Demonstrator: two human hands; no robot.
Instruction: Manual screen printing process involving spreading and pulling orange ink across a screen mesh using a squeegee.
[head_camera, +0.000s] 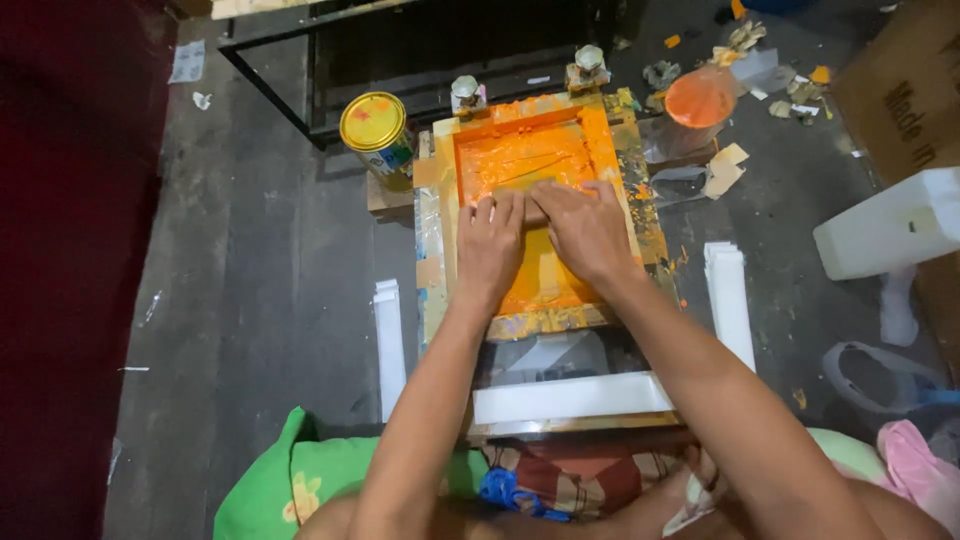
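Observation:
A wooden screen-printing frame smeared with orange ink lies flat in front of me. Both my hands press side by side on a squeegee set across the middle of the screen. My left hand grips its left part with the fingers curled over the top. My right hand covers its right part. The squeegee is almost wholly hidden under the hands. Thick orange ink sits on the mesh beyond my fingers.
A yellow-lidded paint tin stands left of the frame. An orange-stained plastic container sits at the back right among paper scraps. White strips flank the frame. A white box and cardboard lie right; a green cushion is near me.

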